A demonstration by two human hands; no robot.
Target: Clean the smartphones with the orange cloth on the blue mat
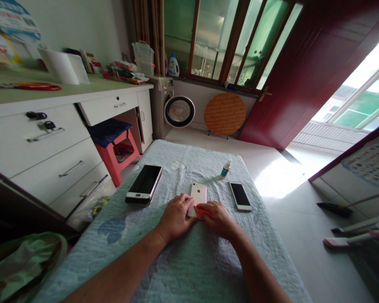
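A light gold smartphone [198,191] lies back up on the cloth-covered table, its camera end pointing away from me. My left hand [176,214] grips its left edge near the lower end. In my right hand [216,216] is a bunched orange cloth [201,210], pressed against the lower right of the phone's back. The fingers hide most of the cloth and the phone's bottom end. A stack of larger phones [145,183] lies to the left, screen up on top. A white phone [240,196] rests to the right, and a small spray bottle [226,168] stands behind it.
A pale blue quilted cloth [183,263] covers the table. Left are a white desk [47,147] and a red stool [118,153]. A washing machine [162,105] with its door open and a round wooden tabletop [225,113] stand behind. A waste bin [61,248] sits lower left.
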